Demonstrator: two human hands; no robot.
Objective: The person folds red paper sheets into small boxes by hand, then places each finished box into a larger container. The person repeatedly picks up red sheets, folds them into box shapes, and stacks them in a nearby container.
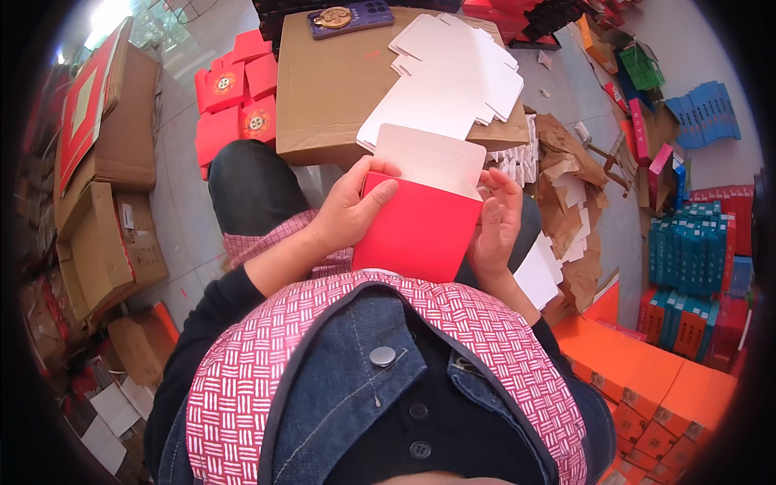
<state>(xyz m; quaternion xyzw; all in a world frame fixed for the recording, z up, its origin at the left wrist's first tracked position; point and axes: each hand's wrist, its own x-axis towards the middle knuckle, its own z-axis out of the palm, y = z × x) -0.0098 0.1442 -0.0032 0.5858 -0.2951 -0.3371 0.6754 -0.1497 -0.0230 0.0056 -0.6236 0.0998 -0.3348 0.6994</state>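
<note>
A flat-sided red paper box sits in my lap, its pale flap standing up from the far edge. My left hand is closed on the box's far left corner, the thumb lying over the red face. At the other side, my right hand curls against the right edge, with its fingertips beside the flap's base; part of its hold is hidden. Just beyond the flap, a pile of white flat cardboard blanks lies on a brown carton.
A phone with a round gold ornament lies on the carton's far edge. Red boxes are stacked left of the carton. Crumpled brown paper is to the right. Orange boxes and teal boxes are farther right; open cartons stand left.
</note>
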